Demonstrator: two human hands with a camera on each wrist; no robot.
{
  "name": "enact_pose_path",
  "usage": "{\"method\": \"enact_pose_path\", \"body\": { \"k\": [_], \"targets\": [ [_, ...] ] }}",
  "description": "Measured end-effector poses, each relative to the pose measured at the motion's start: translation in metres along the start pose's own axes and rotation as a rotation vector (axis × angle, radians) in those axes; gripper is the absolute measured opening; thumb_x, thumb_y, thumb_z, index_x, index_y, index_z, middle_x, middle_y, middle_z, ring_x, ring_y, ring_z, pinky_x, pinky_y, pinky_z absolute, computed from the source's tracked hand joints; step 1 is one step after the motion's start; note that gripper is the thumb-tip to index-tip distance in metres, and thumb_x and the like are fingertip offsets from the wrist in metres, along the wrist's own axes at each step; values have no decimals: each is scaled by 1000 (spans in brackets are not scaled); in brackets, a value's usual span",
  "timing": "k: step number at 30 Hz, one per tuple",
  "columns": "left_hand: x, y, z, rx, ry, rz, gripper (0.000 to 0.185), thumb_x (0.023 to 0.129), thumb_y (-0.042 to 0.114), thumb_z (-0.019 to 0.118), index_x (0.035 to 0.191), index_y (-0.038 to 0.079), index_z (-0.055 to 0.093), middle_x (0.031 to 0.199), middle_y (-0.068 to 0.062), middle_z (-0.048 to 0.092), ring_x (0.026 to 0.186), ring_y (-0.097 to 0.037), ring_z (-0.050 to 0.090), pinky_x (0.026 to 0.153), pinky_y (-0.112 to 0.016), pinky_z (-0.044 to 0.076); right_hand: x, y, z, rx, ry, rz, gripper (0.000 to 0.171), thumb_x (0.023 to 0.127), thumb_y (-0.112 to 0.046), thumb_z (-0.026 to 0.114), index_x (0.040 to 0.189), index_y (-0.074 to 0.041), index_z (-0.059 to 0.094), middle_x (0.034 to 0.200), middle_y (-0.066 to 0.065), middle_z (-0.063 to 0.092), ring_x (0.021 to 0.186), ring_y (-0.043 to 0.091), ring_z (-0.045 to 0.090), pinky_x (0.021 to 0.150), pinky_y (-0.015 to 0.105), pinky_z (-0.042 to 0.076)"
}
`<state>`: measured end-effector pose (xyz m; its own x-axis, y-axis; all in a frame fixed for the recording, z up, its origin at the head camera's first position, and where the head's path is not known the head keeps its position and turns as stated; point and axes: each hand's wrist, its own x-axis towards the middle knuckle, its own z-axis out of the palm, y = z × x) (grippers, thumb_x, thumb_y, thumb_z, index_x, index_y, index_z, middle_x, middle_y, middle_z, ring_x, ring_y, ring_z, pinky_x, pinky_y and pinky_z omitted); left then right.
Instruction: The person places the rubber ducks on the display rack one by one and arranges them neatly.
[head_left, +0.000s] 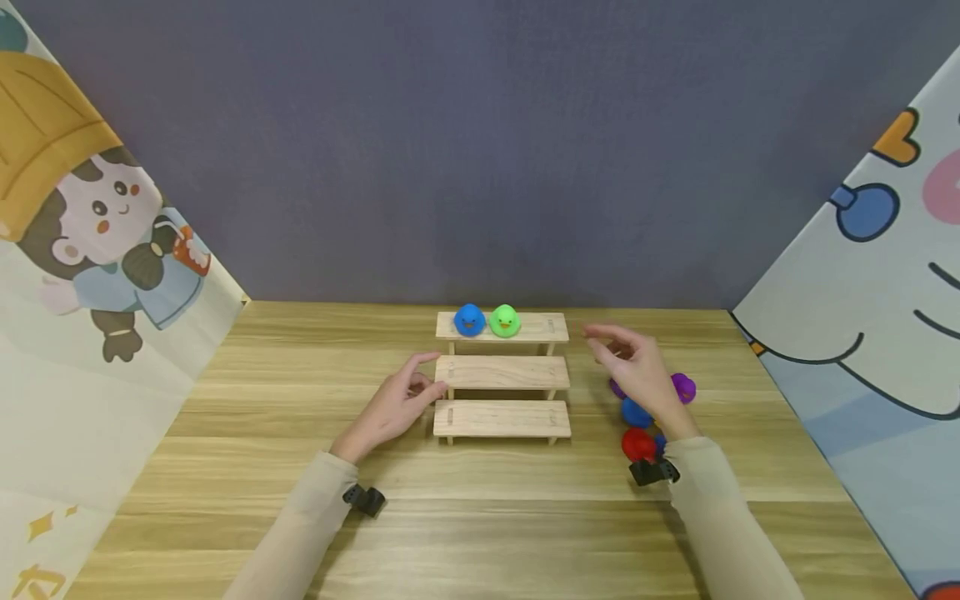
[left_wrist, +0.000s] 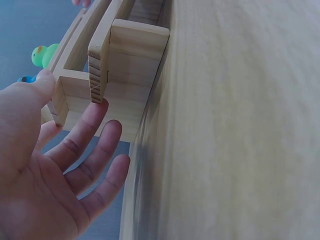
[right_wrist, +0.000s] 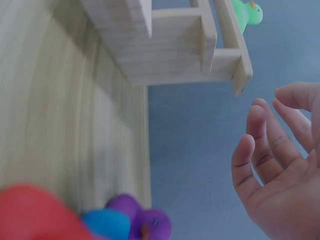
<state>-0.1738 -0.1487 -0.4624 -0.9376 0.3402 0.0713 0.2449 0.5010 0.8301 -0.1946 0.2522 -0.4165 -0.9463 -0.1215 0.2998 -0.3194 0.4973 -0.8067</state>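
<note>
The left hand (head_left: 390, 408) lies at the left end of a three-step wooden stand (head_left: 502, 372) in the middle of the bench (head_left: 225, 467), its fingers straight and spread; the fingertips meet the end of the middle step and the thumb reaches up toward the step above, and nothing is gripped. The left wrist view shows the same: relaxed, parted fingers (left_wrist: 95, 125) against the stand's end piece, palm bare. The right hand (head_left: 637, 371) hovers to the right of the stand, just off its top step, with fingers loosely extended and slightly bent, holding nothing; in the right wrist view its fingers (right_wrist: 260, 145) are apart in the air, clear of the wood. On the top step sit a blue duck (head_left: 469, 320) and a green duck (head_left: 505, 321), side by side and touching or nearly so. Below and beside the right hand, on the bench, lies a cluster of toy ducks: a purple duck (head_left: 683, 388), a second blue duck (head_left: 636, 413) and a red duck (head_left: 639, 444), close together, partly hidden by the hand and wrist. Cartoon-printed panels stand at both sides; no readable writing or brand shows anywhere.
</note>
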Motion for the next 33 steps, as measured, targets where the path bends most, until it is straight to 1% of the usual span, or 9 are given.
{"method": "enact_pose_path", "body": {
  "k": [4, 7, 9, 14, 17, 20, 24, 26, 33],
  "targets": [
    [0, 0, 0, 0, 2, -8, 63, 109, 40, 62, 162, 14, 40, 102, 1, 77, 99, -18, 71, 95, -43, 56, -8, 9, -9, -3, 20, 21, 32, 107, -25, 67, 134, -10, 74, 131, 17, 74, 90, 10, 68, 77, 18, 53],
    [0, 0, 0, 0, -5, -15, 62, 109, 40, 62, 162, 15, 40, 101, 1, 77, 99, -19, 71, 94, -41, 56, -15, 13, -16, -8, 29, 62, 33, 107, -27, 68, 135, -10, 73, 131, 14, 74, 90, 7, 66, 71, 19, 53],
    [-1, 1, 0, -3, -8, -16, 63, 109, 40, 62, 162, 14, 40, 100, 0, 76, 98, -20, 71, 93, -41, 56, -20, 17, -21, -13, 36, 82, 35, 106, -27, 68, 135, -9, 73, 128, 8, 76, 89, 7, 65, 69, 20, 52],
    [-1, 1, 0, -7, -4, -10, 64, 109, 40, 62, 162, 12, 39, 101, -1, 76, 96, -19, 70, 92, -43, 56, -28, 28, -32, -6, 53, 92, 35, 106, -23, 69, 136, -5, 72, 107, -20, 74, 80, 9, 64, 58, 23, 49],
    [-1, 1, 0, -11, -6, -10, 65, 109, 41, 61, 163, 13, 38, 102, -1, 76, 96, -18, 71, 94, -44, 56, -33, 35, -39, -16, 77, 66, 32, 106, -18, 69, 134, -3, 72, 105, -26, 71, 75, 10, 64, 56, 21, 49],
    [0, 0, 0, -13, -6, -10, 65, 109, 42, 61, 163, 14, 38, 103, 0, 76, 97, -17, 71, 95, -45, 56, -39, 44, -46, -35, 92, 65, 31, 106, -15, 68, 134, -2, 72, 112, -31, 69, 76, 8, 66, 62, 18, 52],
    [1, 0, 1, -8, 1, -14, 65, 109, 43, 61, 163, 15, 38, 103, 0, 76, 97, -17, 71, 95, -44, 56, -45, 55, -56, -55, 114, 106, 33, 106, -17, 67, 134, 0, 71, 111, -35, 66, 75, 3, 66, 66, 16, 54],
    [1, -1, 1, -7, 3, -15, 65, 109, 43, 61, 163, 15, 39, 103, 0, 76, 98, -17, 71, 95, -44, 56, -47, 59, -61, -68, 129, 123, 34, 106, -19, 67, 134, 0, 70, 111, -35, 66, 77, 1, 66, 67, 14, 52],
    [1, -1, 1, -15, 2, -18, 65, 109, 44, 62, 163, 16, 39, 103, 0, 77, 98, -17, 71, 96, -45, 56, -59, 71, -74, -31, 148, 188, 39, 106, -19, 68, 137, 5, 67, 111, -36, 67, 83, -1, 69, 71, 16, 58]
  ]
}}
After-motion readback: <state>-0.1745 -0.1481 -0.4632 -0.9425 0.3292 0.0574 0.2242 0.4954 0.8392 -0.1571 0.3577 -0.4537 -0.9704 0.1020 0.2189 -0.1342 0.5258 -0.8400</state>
